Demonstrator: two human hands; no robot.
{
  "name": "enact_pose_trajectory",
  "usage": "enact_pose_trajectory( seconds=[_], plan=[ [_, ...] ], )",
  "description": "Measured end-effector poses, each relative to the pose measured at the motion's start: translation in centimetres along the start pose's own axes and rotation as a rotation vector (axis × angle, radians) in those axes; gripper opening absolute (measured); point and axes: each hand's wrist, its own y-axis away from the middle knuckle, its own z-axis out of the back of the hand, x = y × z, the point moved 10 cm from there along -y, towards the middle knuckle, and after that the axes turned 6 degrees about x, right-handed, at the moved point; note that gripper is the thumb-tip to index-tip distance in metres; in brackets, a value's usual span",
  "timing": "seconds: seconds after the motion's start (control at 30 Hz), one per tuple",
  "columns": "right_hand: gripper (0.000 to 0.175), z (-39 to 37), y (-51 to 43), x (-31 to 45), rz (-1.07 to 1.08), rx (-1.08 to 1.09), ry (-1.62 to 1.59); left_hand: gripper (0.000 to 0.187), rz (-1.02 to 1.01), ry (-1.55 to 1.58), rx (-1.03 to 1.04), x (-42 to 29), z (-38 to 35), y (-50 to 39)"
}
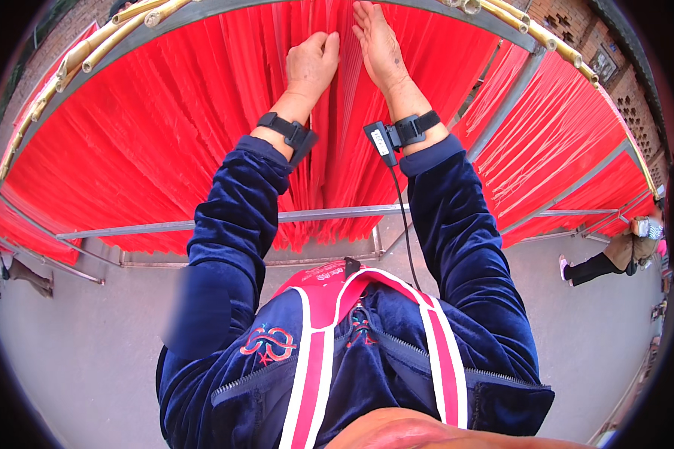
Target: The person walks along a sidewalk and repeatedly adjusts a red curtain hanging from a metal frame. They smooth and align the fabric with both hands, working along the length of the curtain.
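Observation:
Long red strips of thin cloth or fibre (174,123) hang in dense folds before me from a frame with bamboo poles (98,47). My left hand (313,64) is curled into a fist around some of the strips, thumb uppermost. Just to its right, my right hand (379,42) is raised with its fingers straight and its palm turned left, beside the strips; whether it touches them I cannot tell. Between the hands the folds part into a narrow groove. Each wrist wears a black strap, and a small device (383,143) with a cable sits at the right one.
A metal bar (342,213) crosses the frame at waist height. On the right, a slanted post (508,104) stands before more red hangings (545,134) with pale strings. People's legs show at far left (31,275) and far right (592,266). A brick wall (567,22) rises behind.

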Motion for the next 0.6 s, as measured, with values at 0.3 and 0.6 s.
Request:
enact_pose_trajectory(
  seconds=[0.3, 0.6],
  plan=[
    [0.073, 0.8, 0.1, -0.9, -0.131, -0.016, 0.034, 0.039, 0.039, 0.269, -0.034, -2.0, -3.1, -1.0],
    [0.071, 2.3, 0.0, -1.5, -0.06, -0.059, 0.2, 0.051, 0.077, 0.67, 0.022, 2.3, -5.6, -2.8]
  ],
)
